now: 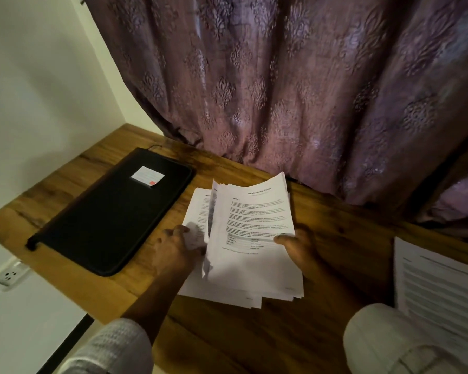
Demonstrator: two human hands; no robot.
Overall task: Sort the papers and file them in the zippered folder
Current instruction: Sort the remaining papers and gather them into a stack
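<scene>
A sheaf of printed white papers (250, 238) is lifted off the wooden desk (254, 336) in the middle of the view. My right hand (299, 245) grips its right edge, thumb on top of the front sheet. My left hand (177, 245) holds the sheets on the left side, fingers curled round them, fanning them apart. More sheets lie flat beneath the sheaf. The black zippered folder (111, 214) lies shut on the desk to the left, with a white label (147, 175) on its cover.
A second pile of printed pages (441, 290) lies at the desk's right edge. A purple patterned curtain (295, 85) hangs behind the desk. A white wall and a socket (10, 275) are on the left.
</scene>
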